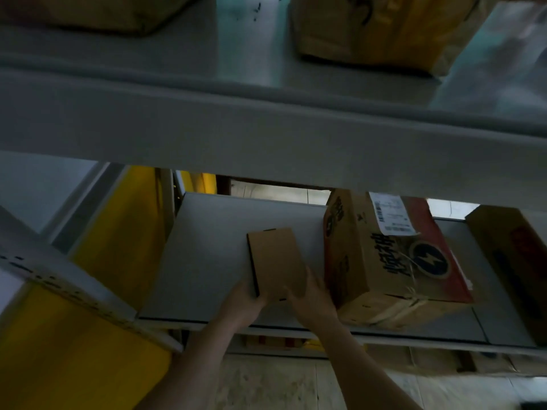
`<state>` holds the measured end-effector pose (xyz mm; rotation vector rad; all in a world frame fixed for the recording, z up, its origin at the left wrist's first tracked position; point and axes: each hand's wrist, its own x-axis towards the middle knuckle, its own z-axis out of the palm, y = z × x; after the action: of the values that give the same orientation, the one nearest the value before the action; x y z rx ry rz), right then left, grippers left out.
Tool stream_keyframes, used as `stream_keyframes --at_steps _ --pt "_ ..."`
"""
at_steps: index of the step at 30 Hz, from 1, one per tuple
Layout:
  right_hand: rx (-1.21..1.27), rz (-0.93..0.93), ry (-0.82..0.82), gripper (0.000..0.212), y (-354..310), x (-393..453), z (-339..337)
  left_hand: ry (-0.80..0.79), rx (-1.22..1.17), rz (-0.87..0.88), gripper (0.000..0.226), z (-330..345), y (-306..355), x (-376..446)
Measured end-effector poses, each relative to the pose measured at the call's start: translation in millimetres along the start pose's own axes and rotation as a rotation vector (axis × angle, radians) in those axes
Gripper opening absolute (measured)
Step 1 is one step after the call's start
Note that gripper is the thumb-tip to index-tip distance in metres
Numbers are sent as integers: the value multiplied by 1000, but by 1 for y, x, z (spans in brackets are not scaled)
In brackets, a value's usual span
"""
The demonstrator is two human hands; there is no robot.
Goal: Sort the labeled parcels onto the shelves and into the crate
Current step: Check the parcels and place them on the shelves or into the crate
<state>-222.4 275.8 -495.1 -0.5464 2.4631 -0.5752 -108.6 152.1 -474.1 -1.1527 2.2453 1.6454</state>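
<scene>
Both hands, left hand (244, 300) and right hand (310, 297), have fingers curled round the near end of a small cardboard box (276, 261). It looks light and stiff, best held by its side edges between the fingers while sliding onto the shelf (207, 261).

Two hands (245, 303) (313, 303) are seen on one small box (276, 261). Two boxes (390, 261) (515, 261) are counted right of the grip, two (381, 28) (97, 10) above.
</scene>
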Motion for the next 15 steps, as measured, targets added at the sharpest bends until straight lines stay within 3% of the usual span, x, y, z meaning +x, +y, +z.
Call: stream_keyframes --at_steps 7,15 --pt "27 84 -116 109 15 19 26 -85 6 62 51 6 -31 19" --pt "161 97 31 93 7 3 31 -2 -34 100 42 14 -40 32"
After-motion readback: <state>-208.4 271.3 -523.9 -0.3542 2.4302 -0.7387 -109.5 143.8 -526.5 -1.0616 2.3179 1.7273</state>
